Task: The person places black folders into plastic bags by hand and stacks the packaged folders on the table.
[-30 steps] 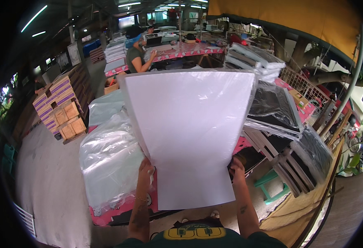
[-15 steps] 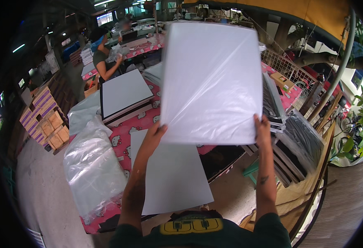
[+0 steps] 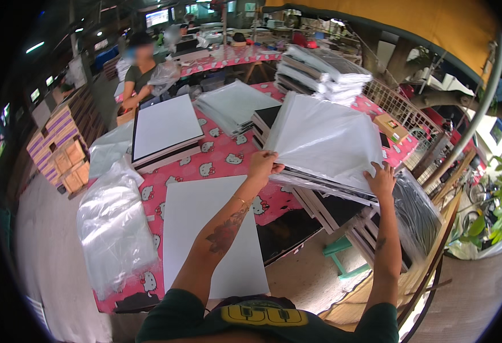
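A white board in clear plastic wrap [image 3: 328, 134] lies slightly askew on a pile of wrapped boards at the right of the table. My left hand [image 3: 264, 166] is closed on its near left corner. At the near right corner rests my right hand [image 3: 382, 180], its fingers spread over the wrap. A bare white sheet [image 3: 205, 228] lies flat on the table in front of me, partly behind my left forearm. To its left is a heap of clear plastic bags [image 3: 113, 223].
A pink patterned cloth [image 3: 222, 154] covers the table. White-topped boards [image 3: 168, 126] are stacked at left, and more wrapped boards [image 3: 319, 74] at the back. Framed boards [image 3: 371, 234] lean by a green stool [image 3: 342, 257]. Across the table a person [image 3: 139, 74] handles plastic.
The wrapped board has come down from in front of me onto the pile at right. Both hands moved right with it, and my right hand's fingers have spread.
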Motion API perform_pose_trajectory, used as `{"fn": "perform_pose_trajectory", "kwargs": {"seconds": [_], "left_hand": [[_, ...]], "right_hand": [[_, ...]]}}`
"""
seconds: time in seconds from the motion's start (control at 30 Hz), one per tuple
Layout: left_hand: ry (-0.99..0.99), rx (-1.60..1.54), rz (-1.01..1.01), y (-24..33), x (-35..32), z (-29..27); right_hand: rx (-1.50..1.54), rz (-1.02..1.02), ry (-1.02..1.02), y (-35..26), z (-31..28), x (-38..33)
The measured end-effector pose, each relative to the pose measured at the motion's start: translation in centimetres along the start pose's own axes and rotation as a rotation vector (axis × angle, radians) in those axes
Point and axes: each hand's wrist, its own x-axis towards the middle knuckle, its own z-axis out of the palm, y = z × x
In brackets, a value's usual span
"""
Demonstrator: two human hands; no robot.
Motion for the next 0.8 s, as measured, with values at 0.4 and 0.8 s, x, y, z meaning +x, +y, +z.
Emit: {"fn": "perform_pose_trajectory", "kwargs": {"seconds": [0.4,0.8], "left_hand": [[0.67,1.305,0.332,-2.2,-25.5,-33.5],[0.905,1.082,0.323,3.1,-35.8,-43.3]], "right_hand": [[0.276,-0.384,0.304,-7.4,2.1,-6.8],[1.583,-0.484,-1.549,-42.9,5.9,-41.5]]}}
